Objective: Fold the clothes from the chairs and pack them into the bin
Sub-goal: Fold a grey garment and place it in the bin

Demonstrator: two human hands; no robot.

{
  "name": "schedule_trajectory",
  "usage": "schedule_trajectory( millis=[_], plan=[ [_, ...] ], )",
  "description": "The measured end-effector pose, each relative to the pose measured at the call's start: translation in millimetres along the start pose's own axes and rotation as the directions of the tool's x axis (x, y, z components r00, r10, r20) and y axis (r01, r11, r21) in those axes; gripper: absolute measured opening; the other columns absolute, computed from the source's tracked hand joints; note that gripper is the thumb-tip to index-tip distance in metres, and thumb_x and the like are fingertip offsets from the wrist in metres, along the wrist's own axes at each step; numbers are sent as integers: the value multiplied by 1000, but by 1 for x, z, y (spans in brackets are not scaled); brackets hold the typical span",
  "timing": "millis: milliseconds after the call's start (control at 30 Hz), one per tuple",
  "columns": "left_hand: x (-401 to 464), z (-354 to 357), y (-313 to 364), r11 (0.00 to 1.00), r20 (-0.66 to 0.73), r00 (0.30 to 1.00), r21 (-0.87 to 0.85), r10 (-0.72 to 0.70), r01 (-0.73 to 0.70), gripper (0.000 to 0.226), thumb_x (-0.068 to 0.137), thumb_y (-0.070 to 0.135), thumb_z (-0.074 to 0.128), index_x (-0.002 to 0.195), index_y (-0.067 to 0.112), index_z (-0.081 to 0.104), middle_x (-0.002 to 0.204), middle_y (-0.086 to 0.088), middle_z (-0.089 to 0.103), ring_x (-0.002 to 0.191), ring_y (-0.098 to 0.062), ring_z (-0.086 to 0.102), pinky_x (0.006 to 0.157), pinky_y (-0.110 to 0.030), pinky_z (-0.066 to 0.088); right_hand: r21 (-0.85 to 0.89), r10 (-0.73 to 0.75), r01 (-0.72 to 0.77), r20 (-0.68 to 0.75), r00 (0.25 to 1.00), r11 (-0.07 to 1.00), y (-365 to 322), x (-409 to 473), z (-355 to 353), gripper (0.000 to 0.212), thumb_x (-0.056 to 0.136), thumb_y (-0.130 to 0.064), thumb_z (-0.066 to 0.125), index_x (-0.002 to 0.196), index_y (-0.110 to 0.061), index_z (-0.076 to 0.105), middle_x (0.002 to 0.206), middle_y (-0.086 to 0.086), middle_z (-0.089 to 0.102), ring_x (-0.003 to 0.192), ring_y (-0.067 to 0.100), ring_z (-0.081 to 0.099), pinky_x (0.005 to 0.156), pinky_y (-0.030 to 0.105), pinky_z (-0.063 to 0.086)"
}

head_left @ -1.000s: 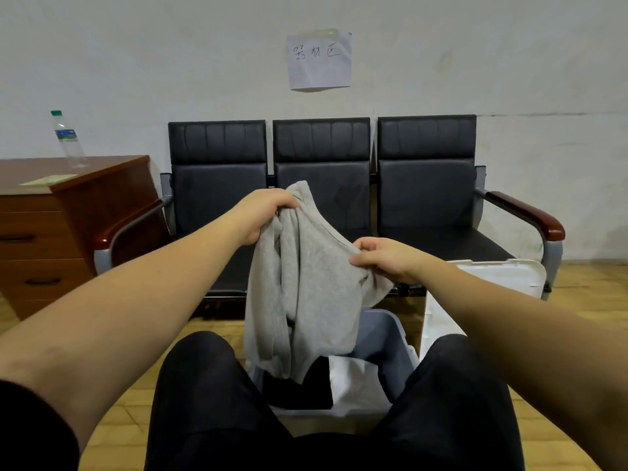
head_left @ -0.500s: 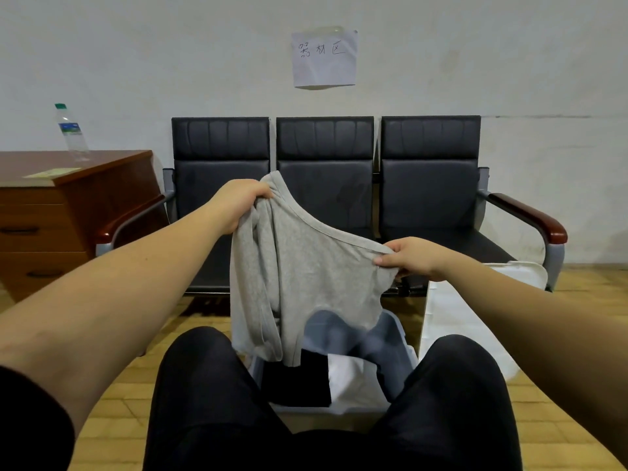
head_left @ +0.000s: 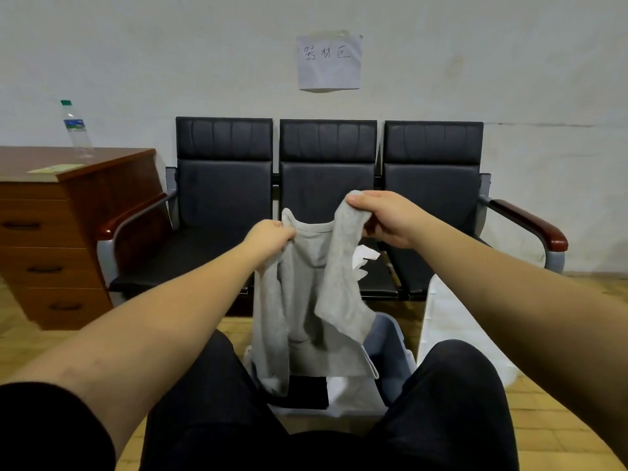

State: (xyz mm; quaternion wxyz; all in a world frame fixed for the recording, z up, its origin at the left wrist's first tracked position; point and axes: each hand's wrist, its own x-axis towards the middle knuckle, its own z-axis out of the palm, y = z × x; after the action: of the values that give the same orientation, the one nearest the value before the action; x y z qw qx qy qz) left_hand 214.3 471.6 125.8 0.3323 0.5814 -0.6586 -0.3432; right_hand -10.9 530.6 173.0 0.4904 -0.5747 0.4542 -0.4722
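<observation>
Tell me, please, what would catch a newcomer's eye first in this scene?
A grey shirt hangs in the middle, held up in the air by the left hand and the right hand, right above a blue-grey bin that stands between the person's knees. Behind it a row of three black chairs lines the wall, under a taped paper sign.

Water bottle (head_left: 77,130) upright on wooden surface (head_left: 102,158), far left of hands; paper notice (head_left: 329,62) on wall above them.
</observation>
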Motion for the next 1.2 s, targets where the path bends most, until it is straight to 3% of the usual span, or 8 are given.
schedule_trajectory(
  millis=[167, 267, 367, 500, 633, 767, 1033, 1200],
  plan=[
    [-16, 33, -10, 991, 66, 997, -125, -44, 52, 21, 93, 39, 58, 98, 19, 61, 93, -1, 66, 84, -18, 62, 67, -32, 46, 128, -39, 49, -82, 996, 991, -14, 7, 13, 15, 100, -22, 55, 94, -12, 65, 76, 0, 68, 73, 12, 63, 64, 26, 51],
    [-26, 47, -20, 943, 111, 988, -301, -111, 140, 52, 90, 63, 53, 118, 18, 53, 110, -4, 66, 97, -21, 64, 83, -38, 54, 171, -52, 77, -148, 988, 982, -20, 9, 17, 15, 100, -23, 56, 101, -11, 65, 83, 2, 69, 75, 12, 65, 61, 23, 52],
    [-35, 60, -34, 797, 174, 964, -543, -202, 264, 75, 83, 79, 47, 127, 20, 61, 117, -5, 69, 108, -24, 66, 100, -48, 51, 175, -47, 82, -197, 979, 981, -20, 12, 17, 20, 100, -25, 58, 110, -10, 65, 93, 5, 69, 82, 14, 65, 63, 23, 53],
    [-49, 72, -48, 629, 295, 929, -685, -222, 368, 68, 87, 79, 43, 123, 27, 67, 119, -4, 71, 113, -25, 64, 104, -47, 47, 145, -33, 69, -238, 971, 987, -14, 14, 18, 17, 98, -26, 60, 103, -11, 67, 91, 5, 68, 79, 14, 62, 58, 22, 48],
    [-55, 80, -52, 690, 225, 950, -653, -218, 313, 86, 68, 85, 61, 128, 23, 57, 122, 0, 67, 109, -22, 64, 103, -44, 49, 154, -42, 84, -260, 965, 984, -10, 16, 19, 17, 98, -26, 61, 101, -11, 68, 90, 5, 69, 80, 15, 61, 57, 22, 47],
    [-61, 86, -43, 743, 106, 970, -626, -220, 237, 68, 85, 67, 62, 123, 11, 53, 94, 1, 60, 76, -12, 55, 66, -28, 46, 153, -47, 92, -271, 961, 984, -10, 18, 20, 17, 97, -27, 61, 103, -12, 69, 91, 3, 71, 82, 14, 63, 58, 22, 48],
    [-65, 90, -30, 793, -243, 939, -607, -242, 47, 50, 83, 52, 74, 94, 12, 46, 99, -4, 53, 75, -13, 52, 58, -24, 39, 129, -72, 113, -290, 954, 985, -13, 17, 20, 23, 99, -28, 59, 111, -10, 67, 100, 7, 69, 88, 16, 62, 64, 23, 50],
    [-71, 84, -28, 698, -39, 973, -704, -227, 134, 42, 91, 54, 63, 102, 14, 61, 94, 3, 63, 85, -11, 58, 80, -30, 46, 149, -65, 114, -300, 952, 982, -12, 19, 21, 22, 98, -30, 60, 111, -13, 67, 103, 7, 69, 90, 15, 64, 62, 22, 51]
  ],
)
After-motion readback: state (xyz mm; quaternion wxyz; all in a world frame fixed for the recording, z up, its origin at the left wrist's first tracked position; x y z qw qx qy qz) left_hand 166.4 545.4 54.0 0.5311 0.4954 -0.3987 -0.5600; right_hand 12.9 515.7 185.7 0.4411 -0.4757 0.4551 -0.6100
